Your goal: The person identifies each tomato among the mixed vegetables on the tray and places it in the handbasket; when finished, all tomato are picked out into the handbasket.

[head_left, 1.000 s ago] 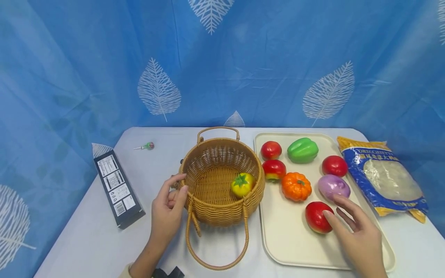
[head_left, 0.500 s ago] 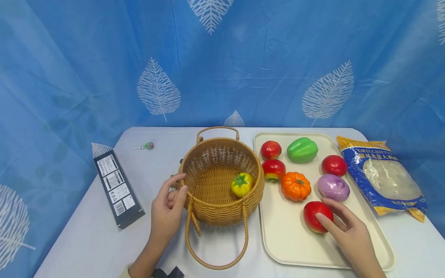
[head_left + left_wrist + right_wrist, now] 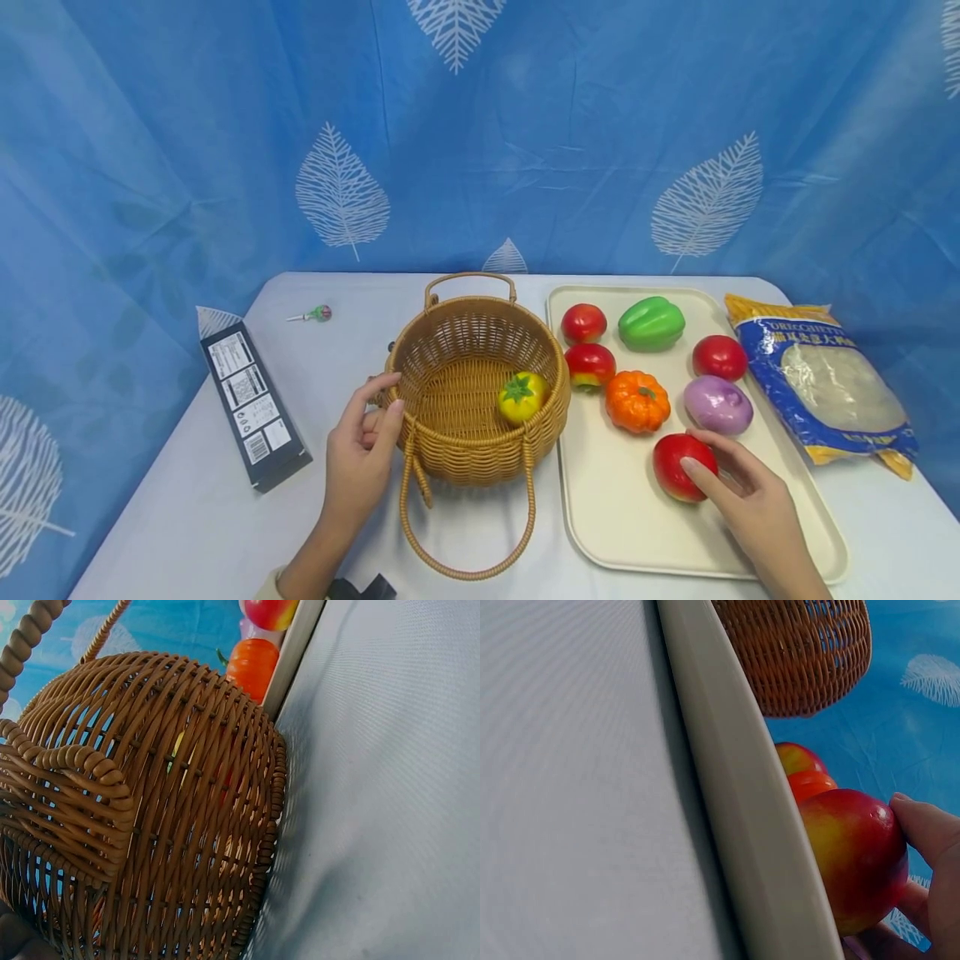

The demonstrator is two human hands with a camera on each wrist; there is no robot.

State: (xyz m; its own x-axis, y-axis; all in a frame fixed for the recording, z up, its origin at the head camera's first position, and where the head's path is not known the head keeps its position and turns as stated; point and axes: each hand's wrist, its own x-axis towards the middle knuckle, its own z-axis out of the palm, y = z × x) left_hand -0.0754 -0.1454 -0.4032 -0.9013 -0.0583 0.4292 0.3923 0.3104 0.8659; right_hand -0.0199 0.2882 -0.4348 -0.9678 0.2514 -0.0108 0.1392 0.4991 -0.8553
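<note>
On the right, my right hand (image 3: 753,500) holds a red fruit with a yellow side (image 3: 682,468), thumb at its front and fingers behind. The fruit is low over the cream tray (image 3: 622,533); whether it touches is hard to tell. In the right wrist view, the fruit (image 3: 855,855) shows its yellow patch near the tray rim (image 3: 735,795). My left hand (image 3: 363,450) grips the left rim of a wicker basket (image 3: 472,458), index finger and thumb at the edge. Inside the basket lies a yellow tomato-like fruit with a green top (image 3: 521,398).
Also on the tray are an orange pumpkin (image 3: 637,402), a purple onion-like vegetable (image 3: 717,405), a green pepper (image 3: 651,323) and several red fruits (image 3: 720,358). A pasta bag (image 3: 832,383) overlaps the tray's right edge. A black box (image 3: 255,408) and a lollipop (image 3: 318,314) lie left.
My right hand has moved slightly left and closed its thumb and fingers on the red fruit, which has shifted a little left. The left hand and basket have stayed put.
</note>
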